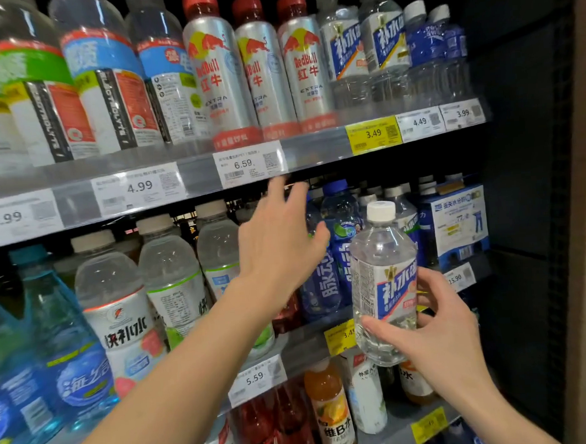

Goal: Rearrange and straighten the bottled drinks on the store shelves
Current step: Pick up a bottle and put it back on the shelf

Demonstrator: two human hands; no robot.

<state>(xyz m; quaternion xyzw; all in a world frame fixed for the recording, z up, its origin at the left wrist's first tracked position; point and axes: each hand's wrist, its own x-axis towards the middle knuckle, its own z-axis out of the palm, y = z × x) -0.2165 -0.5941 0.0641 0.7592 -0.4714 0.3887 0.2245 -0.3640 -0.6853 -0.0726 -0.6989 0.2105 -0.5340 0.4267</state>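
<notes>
My right hand (pixel 439 329) grips a clear bottle (pixel 382 271) with a white cap and a blue-and-white label, held upright in front of the middle shelf (pixel 306 344). My left hand (pixel 279 243) reaches toward the middle shelf with fingers spread and straight, holding nothing, in front of blue-labelled bottles (pixel 341 249). Two matching clear bottles (pixel 363 42) stand on the upper shelf (pixel 314 148) above a yellow 3.49 tag (pixel 373 134).
Silver red-capped bottles (pixel 265 69) and electrolyte drinks (pixel 105 85) fill the upper shelf. White-capped drinks (pixel 171 277) and blue bottles (pixel 69 338) line the middle shelf. Orange and red drinks (pixel 330 408) stand on the lower shelf. A dark cabinet wall (pixel 528 173) closes the right side.
</notes>
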